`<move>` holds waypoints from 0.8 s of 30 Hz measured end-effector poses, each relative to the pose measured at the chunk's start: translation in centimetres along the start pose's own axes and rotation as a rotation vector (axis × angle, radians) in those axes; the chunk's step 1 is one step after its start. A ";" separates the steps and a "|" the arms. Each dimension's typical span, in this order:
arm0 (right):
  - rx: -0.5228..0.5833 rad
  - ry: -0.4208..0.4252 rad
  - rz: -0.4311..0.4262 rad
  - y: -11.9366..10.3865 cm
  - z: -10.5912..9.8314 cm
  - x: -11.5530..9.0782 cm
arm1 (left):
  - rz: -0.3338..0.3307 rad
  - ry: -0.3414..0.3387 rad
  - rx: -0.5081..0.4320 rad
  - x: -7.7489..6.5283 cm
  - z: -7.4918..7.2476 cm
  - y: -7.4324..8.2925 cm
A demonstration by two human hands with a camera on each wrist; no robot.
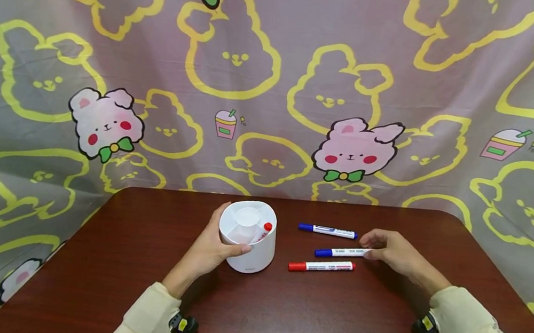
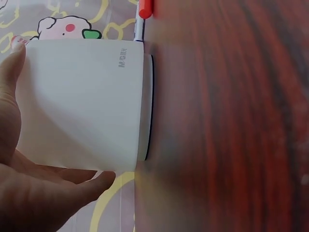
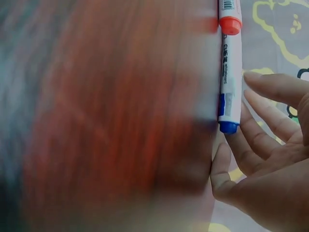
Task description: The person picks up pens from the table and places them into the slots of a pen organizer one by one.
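Observation:
My left hand [image 1: 207, 254] grips the white pen holder [image 1: 258, 254] from its left side, thumb across the front near the rim and fingers behind. The holder is round with inner compartments; a red-ended marker [image 1: 265, 229] stands tilted inside it. My right hand [image 3: 270, 154] is at the right end of the middle blue marker [image 1: 343, 252], thumb and fingers apart around that end. In the right wrist view a gap shows between the thumb and the blue end. A red marker [image 1: 322, 267] lies nearer me, and another blue marker [image 1: 328, 231] farther away.
The dark reddish-brown wooden table [image 1: 310, 315] carries everything. Behind its far edge hangs a curtain [image 1: 262, 118] printed with cartoon rabbits. Each wrist has a black camera [image 1: 425, 327] strapped on.

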State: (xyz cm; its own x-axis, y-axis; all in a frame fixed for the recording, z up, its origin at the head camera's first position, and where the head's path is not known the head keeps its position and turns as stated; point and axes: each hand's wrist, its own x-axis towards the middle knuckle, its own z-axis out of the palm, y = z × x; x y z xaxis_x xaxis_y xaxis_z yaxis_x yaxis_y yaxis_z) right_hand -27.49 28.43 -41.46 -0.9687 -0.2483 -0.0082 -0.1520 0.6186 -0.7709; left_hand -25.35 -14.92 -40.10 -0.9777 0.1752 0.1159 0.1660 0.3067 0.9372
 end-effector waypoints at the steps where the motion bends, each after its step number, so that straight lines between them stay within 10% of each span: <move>1: -0.016 0.000 -0.005 0.0 0.1 0.1 | -0.001 0.003 0.001 0.0 0.0 0.0; 16: -0.153 0.036 -0.113 0.2 0.7 0.4 | 0.012 -0.012 0.015 0.3 -0.1 -0.2; 24: -0.127 0.019 -0.008 0.4 0.3 0.3 | 0.047 -0.030 0.016 0.3 -0.6 -0.4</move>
State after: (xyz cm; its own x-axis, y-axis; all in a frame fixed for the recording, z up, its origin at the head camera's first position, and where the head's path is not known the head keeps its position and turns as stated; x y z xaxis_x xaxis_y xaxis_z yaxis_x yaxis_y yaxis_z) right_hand -27.79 28.34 -41.97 -0.9707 -0.2399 0.0104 -0.1820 0.7068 -0.6836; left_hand -25.81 -15.55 -40.25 -0.9644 0.2181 0.1496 0.2142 0.3124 0.9255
